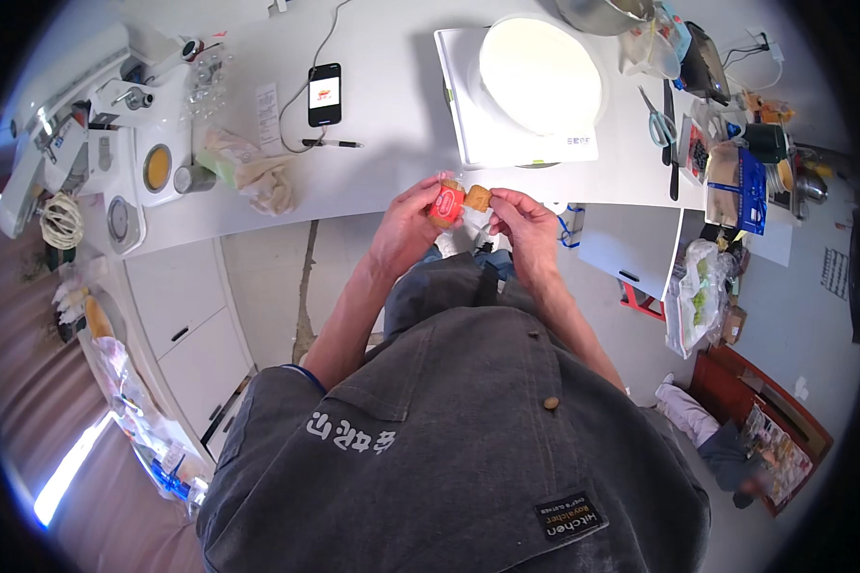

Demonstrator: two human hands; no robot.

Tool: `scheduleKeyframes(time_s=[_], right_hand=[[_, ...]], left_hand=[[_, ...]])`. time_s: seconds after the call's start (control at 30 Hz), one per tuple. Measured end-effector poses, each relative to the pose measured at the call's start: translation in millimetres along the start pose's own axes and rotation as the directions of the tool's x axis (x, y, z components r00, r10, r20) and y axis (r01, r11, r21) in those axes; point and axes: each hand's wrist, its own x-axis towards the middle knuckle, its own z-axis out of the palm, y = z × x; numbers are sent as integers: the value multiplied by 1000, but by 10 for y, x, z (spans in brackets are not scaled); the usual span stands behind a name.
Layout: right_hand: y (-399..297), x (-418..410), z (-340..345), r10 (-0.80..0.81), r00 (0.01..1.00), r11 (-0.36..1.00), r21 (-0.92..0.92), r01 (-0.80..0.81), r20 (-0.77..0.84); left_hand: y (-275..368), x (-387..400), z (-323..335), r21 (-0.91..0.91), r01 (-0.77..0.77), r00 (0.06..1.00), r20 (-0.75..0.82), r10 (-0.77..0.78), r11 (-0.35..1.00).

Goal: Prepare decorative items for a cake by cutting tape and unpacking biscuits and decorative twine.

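Note:
My left hand (406,225) grips a small red-and-clear packet of biscuits (446,204), its tan contents showing at both ends. Between the thumb and fingers of my right hand (527,223) is a brown biscuit (478,198), held just right of the packet. Both hands are in front of the table's near edge, above my lap. Beyond them, a white round cake turntable or disc (541,75) rests on a white square board (471,136). The disc is too bright to make out its surface.
A phone (325,94) with a lit screen, a pen (333,143) and a paper receipt (268,118) lie at the left. Scissors (658,122) and a black knife (672,154) lie at the right. A metal bowl (605,16) stands behind. A person (717,448) sits at lower right.

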Motion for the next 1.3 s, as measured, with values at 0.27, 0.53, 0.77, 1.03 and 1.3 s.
scheduleKeyframes(time_s=[0.27,0.53,0.77,1.03,1.3], right_hand=[[-9,-39,-11,-41,999,998,-39,41,10],[-35,-66,-12,-168,985,982,-91,164,-30],[-74,-67,-23,-212,977,975,-68,211,-15],[-14,-99,-48,-190,979,976,-95,196,71],[-62,-103,-46,-184,977,971,-135,197,108]], left_hand=[[-49,37,61,-28,-18,999,42,19,999],[-68,44,154,39,-11,997,73,8,999],[-116,46,233,53,-13,992,123,6,999],[-131,9,271,109,-22,997,73,14,994],[-226,2,275,249,0,994,108,-27,969]])
